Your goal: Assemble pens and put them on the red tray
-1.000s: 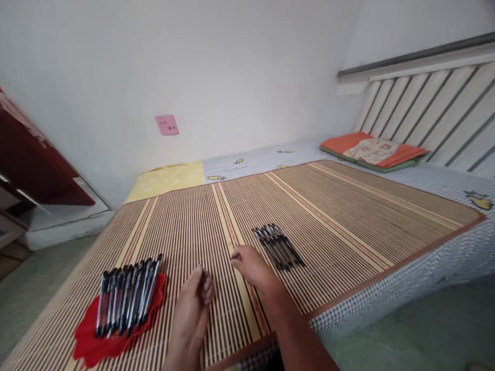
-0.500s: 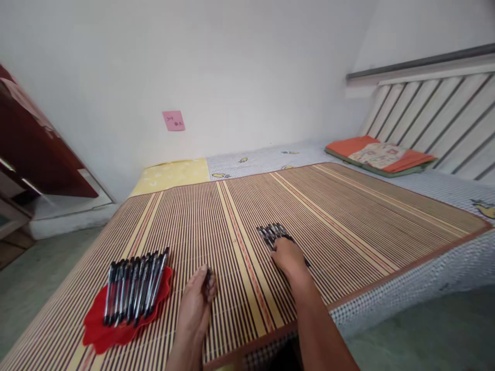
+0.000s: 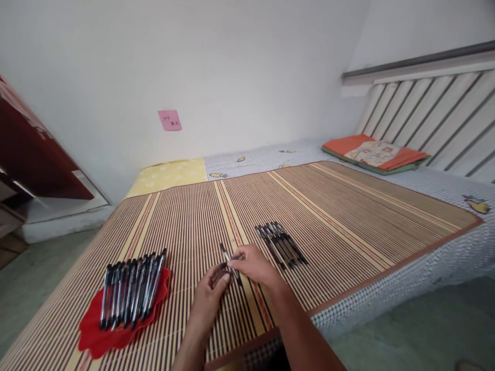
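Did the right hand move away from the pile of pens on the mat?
Yes. The right hand was on the pile of pens half a second ago; now it sits left of the pile, holding one pen together with the left hand.

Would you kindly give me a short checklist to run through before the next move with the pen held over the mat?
1. Pen gripped: ok, the right hand pinches it and the left hand meets it at the lower end.
2. Pen capped or uncapped: cannot tell, too small.
3. Loose pens on the bamboo mat: ok, bunched together just right of the hands, untouched.
4. Pens on the red cloth: ok, the row of pens lies side by side with a little cloth showing at its right edge.
5. Path from hands to the red cloth: ok, only bare mat lies between.
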### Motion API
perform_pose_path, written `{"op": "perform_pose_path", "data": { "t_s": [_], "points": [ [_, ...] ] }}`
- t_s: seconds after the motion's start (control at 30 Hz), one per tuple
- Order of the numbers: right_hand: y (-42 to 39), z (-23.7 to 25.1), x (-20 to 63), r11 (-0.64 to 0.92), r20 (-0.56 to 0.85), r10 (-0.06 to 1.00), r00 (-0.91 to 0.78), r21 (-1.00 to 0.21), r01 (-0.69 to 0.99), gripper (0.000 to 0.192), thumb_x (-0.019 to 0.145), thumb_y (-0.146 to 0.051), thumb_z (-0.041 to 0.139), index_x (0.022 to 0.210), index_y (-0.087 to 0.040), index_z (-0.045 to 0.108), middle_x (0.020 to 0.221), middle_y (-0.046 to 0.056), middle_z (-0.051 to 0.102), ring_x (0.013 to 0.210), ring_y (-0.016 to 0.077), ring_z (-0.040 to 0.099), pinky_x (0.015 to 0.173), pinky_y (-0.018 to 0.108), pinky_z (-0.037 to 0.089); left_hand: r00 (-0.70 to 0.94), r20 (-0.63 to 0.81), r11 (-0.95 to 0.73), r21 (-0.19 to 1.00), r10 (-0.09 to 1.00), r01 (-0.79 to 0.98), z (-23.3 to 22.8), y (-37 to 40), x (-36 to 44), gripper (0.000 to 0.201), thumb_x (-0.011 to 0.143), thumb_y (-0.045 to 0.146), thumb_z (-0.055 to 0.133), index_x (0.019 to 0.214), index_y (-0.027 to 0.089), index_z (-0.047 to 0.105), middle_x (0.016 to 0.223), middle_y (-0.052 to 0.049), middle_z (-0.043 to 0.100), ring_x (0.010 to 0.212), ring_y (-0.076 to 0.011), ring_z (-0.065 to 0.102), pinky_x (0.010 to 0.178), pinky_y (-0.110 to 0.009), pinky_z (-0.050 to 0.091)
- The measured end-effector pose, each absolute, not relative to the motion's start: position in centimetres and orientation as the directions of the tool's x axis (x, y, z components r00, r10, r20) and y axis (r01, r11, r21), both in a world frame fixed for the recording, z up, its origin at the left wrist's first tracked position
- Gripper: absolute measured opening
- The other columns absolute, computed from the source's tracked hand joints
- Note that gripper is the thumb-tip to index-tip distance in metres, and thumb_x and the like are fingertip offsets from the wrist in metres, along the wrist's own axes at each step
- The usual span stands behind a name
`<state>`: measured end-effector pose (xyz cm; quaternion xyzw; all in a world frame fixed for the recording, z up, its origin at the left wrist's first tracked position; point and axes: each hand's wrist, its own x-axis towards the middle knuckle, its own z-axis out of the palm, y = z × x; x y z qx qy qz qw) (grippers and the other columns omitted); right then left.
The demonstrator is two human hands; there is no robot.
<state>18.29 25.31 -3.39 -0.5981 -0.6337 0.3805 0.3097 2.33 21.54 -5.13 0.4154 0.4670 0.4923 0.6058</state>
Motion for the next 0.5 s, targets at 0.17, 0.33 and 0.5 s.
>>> {"op": "perform_pose_path", "data": {
  "t_s": [0.17,0.33,0.5],
  "points": [
    [25.3,-3.7,16.7,-0.018,-0.074,0.981,-0.181,-0.956,0.292,0.008,0.075,-0.019,0.073,0.081,-0.015,0.075,0.069,0.001,0.07,0.064,0.014,0.062,0.056,0.022,0.043,0.132,-0.146,0.178,0.946,0.98,-0.272,-5.5,21.6,2.3,0.048,0.063,0.032,0.086,0.105,0.016,0.069,0.104,-0.012,0.075,0.096,-0.0254,0.07,0.082,-0.033,0.055],
    [25.5,-2.8,21.1,-0.064,0.008,0.995,0.095,-0.679,0.732,0.013,0.085,-0.019,0.063,0.088,-0.018,0.075,0.088,0.005,0.077,0.081,0.016,0.07,0.068,0.022,0.045,0.04,-0.133,0.138,0.968,0.99,-0.209,-5.5,21.5,1.9,0.047,0.064,0.029,0.085,0.106,0.016,0.07,0.098,-0.009,0.073,0.095,-0.0225,0.068,0.081,-0.029,0.053],
    [25.5,-2.7,25.2,-0.271,-0.029,0.955,0.295,-0.491,0.828,0.017,0.087,-0.016,0.058,0.091,-0.011,0.074,0.093,0.018,0.076,0.091,0.0273,0.071,0.073,0.03,0.045,0.072,-0.141,0.152,0.971,0.987,-0.185,-5.4,21.3,1.6,0.042,0.075,0.031,0.076,0.113,0.017,0.066,0.098,-0.007,0.07,0.091,-0.0197,0.066,0.08,-0.029,0.052]
  ]
}}
